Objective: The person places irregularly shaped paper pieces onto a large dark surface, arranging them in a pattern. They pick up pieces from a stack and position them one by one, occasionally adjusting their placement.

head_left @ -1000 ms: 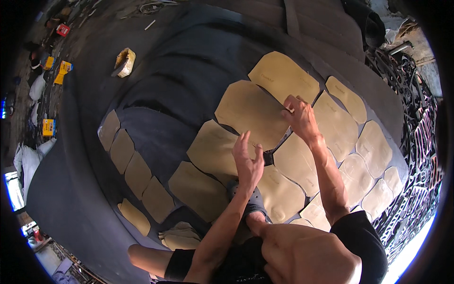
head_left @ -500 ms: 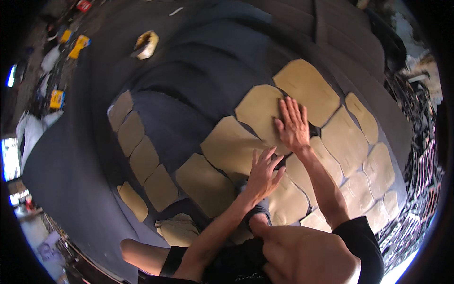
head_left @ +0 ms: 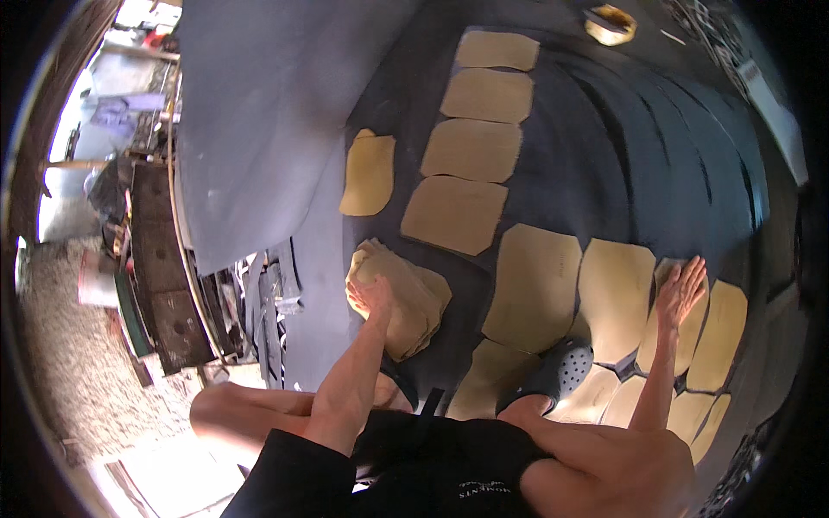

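Note:
My left hand (head_left: pixel 370 295) is at the left edge of a loose pile of tan flat pieces (head_left: pixel 416 311), its fingers closed over the edge of a top piece; the fingertips are partly hidden. Away to the right, my right hand (head_left: pixel 681 291) lies flat with fingers stretched on a tan piece (head_left: pixel 691 345). That piece is one of a row laid side by side on a dark sheet (head_left: pixel 570 173). Left of it are two wider tan pieces, one of them (head_left: pixel 617 298) directly beside it. A column of several tan pieces (head_left: pixel 471 148) runs up the middle.
A single tan piece (head_left: pixel 369 175) lies left of the column. At the far right stands a yellowish round container (head_left: pixel 610 26). My foot in a dark clog (head_left: pixel 566 371) rests on the laid pieces. Beyond the sheet's left side is a dark metal frame (head_left: pixel 164 259).
The view has swung left. My left hand has gone from above the laid pieces to the pile and closed on its edge. My right hand still lies flat on the tan pieces.

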`<state>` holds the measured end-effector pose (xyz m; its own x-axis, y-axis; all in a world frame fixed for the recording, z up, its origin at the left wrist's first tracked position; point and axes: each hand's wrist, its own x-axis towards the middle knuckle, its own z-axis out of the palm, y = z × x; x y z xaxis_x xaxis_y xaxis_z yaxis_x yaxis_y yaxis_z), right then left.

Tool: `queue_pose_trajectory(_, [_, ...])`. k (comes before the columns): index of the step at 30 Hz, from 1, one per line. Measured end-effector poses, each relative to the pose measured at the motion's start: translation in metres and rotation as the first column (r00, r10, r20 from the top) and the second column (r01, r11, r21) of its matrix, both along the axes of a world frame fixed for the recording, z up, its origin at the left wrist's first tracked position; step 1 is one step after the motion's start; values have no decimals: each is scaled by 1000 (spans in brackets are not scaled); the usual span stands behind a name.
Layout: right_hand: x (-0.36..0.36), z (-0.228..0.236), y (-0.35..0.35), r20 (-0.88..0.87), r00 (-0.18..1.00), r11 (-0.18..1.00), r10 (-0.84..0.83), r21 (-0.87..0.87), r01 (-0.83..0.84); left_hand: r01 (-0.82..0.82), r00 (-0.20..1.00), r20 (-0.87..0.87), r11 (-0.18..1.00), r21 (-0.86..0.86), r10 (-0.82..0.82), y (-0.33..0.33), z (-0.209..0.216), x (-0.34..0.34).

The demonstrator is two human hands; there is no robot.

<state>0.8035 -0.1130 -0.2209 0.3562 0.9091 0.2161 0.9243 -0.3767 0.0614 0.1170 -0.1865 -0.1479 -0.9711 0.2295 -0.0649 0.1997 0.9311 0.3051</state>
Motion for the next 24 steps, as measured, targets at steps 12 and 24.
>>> queue_pose_trajectory(12, [-182,99,-13,-555,697,879,454,150,-454,-542,825,361,788,292,434,-38,34,-46])
queue_pose_trajectory(24, [-332,138,10,-823,-550,664,-145,331,-671,547,476,233,493,677,-848,14,236,182])
